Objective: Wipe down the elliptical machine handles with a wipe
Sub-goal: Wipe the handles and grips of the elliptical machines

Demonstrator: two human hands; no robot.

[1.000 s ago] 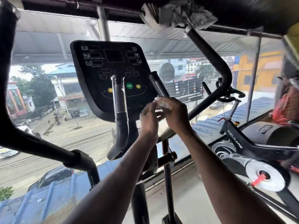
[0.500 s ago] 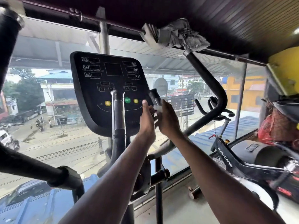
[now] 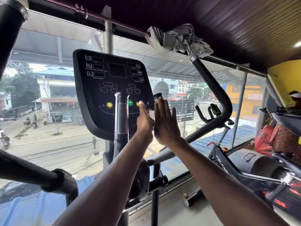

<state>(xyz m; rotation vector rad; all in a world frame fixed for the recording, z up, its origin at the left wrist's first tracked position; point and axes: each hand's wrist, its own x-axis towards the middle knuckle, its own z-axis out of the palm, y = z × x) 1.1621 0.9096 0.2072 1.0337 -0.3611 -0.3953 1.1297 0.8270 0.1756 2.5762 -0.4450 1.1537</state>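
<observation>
Both hands risen along right inner handle (image 3: 157, 96), its long axis tilted up-left. Right hand (image 3: 166, 123) flat, fingers straight; left hand (image 3: 145, 119) opposite, wipe (image 3: 151, 114) pressed between.

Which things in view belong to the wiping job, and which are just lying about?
Belong to the job:
wipe, between both hands
right inner handle
left hand
right hand

Just lying about:
bundled cloth on the overhead rail
exercise bike
red bag
</observation>
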